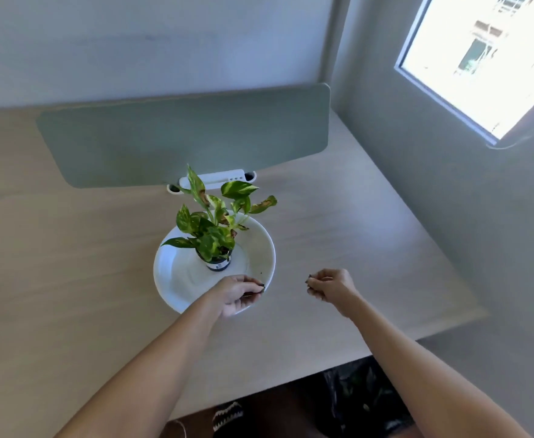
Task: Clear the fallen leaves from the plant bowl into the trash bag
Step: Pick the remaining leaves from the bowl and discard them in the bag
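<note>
1. The wide, shallow white ceramic plant bowl (177,273) sits on the pale wood-grain tabletop (69,279), and every place below is given relative to it.
2. At the bowl's middle stands a small dark pot (217,264) with a white label band, holding a green-and-yellow variegated plant (215,222); several of its attached leaves show brown patches.
3. The bowl's floor looks almost bare: only a few tiny dark specks (261,273) lie near its right rim, so I judge most of the fallen leaves are already out.
4. The left hand (235,294) is over the bowl's near rim, fingers pinched on small dark scraps that look like dried leaf bits.
5. The right hand (330,287) hovers above the tabletop just to the right of the bowl, fingers curled and pinched; something small and dark shows at the fingertips, but I cannot tell for certain that it is leaf.
6. The dark plastic trash bag (360,396) sits below the tabletop's near edge, toward the person and to the right of the bowl, with what seem to be leaves inside.
7. Left to do, by my reading: carry the pinched scraps to the bag, then pick the last specks.
</note>
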